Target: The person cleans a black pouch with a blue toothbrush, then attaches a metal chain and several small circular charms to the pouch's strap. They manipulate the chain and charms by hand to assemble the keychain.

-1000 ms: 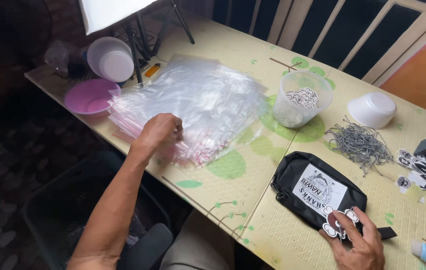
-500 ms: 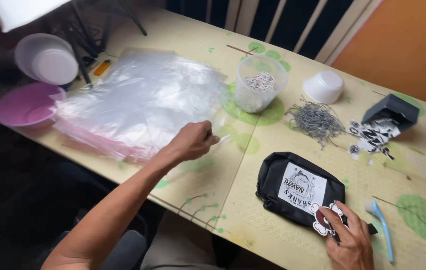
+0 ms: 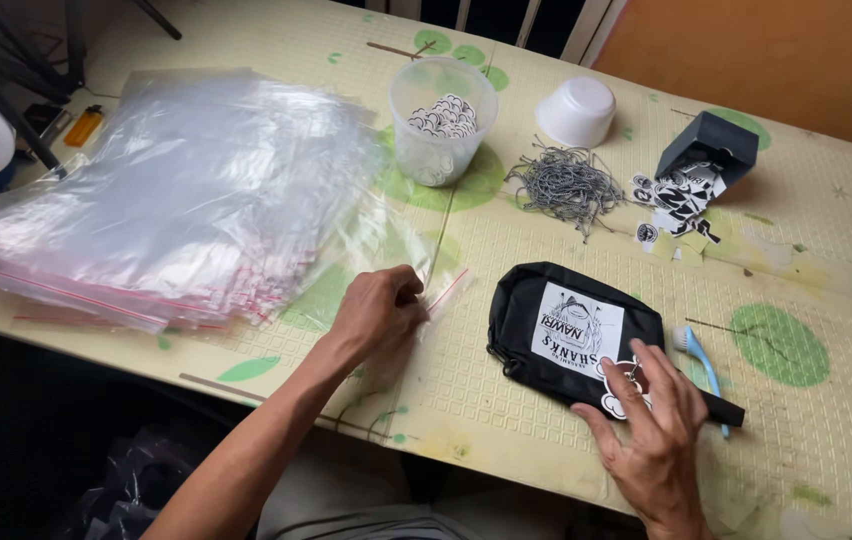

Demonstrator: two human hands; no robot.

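So the right hand [image 3: 651, 425] is resting flat and open on a black pouch [image 3: 571, 335], fingers on a small white charm [image 3: 621, 390] at its edge. The left hand [image 3: 378, 312] is closed, pinching a clear zip bag [image 3: 386, 245] lying on the surface [image 3: 826, 450]. Further back there's the bag stack [image 3: 171, 200], a plastic cup [image 3: 441, 120] and grey strings [image 3: 566, 185].

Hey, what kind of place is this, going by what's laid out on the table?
Probably a small home packing bench for merchandise. A stack of clear zip-seal plastic bags, a clear plastic tub of black-and-white cut-out tags and a pile of grey strings surround a black fabric pouch.
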